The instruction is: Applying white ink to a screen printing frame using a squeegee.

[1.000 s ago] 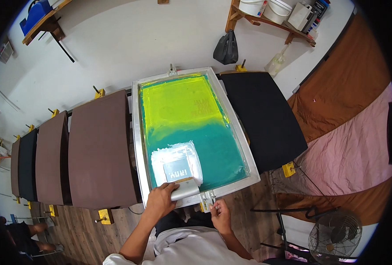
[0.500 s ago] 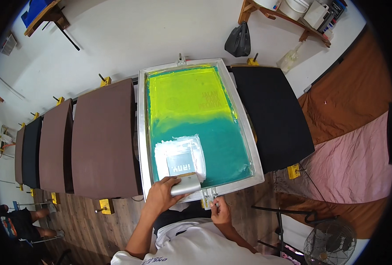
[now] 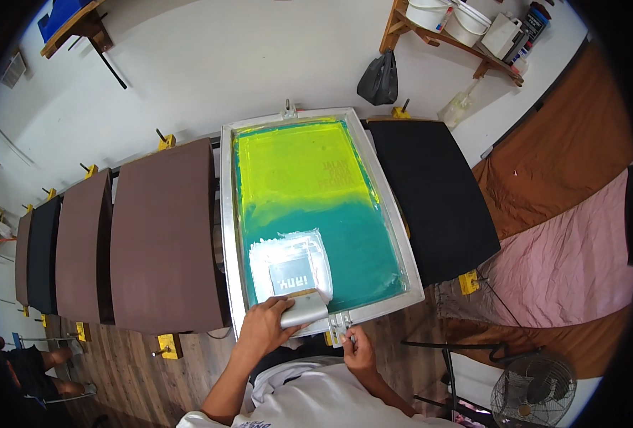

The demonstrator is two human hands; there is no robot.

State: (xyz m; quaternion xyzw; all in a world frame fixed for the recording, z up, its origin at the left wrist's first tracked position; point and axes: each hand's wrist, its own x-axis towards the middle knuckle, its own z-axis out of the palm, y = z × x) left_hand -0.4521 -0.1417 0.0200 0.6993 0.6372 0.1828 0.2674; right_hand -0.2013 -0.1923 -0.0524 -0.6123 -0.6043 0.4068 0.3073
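Observation:
A silkscreen frame [image 3: 229, 214] with a metal border lies in front of me. Its teal mesh [image 3: 363, 250] has a yellow-green area [image 3: 288, 157] at the far end, and a patch of white ink [image 3: 263, 265] surrounds a stencil window near the front left. My left hand [image 3: 261, 329] grips a squeegee [image 3: 306, 309] by its silver metal handle; the tool rests at the near edge of the white patch. My right hand [image 3: 360, 351] is closed at the small metal clamp [image 3: 340, 325] on the near rim, its fingers pinching a part too small to make out.
Brown platens [image 3: 163, 239] stand in a row to the left, and a black platen [image 3: 434, 203] adjoins the frame on the right. Beyond hang brown and pink cloths [image 3: 555, 253]. A fan [image 3: 534, 392] stands at the lower right. A seated person [image 3: 35, 371] is at the far left.
The whole view has shifted slightly, with the far wall and frame lower in the picture. Both hands keep their grips; the squeegee stays at the near edge of the white patch.

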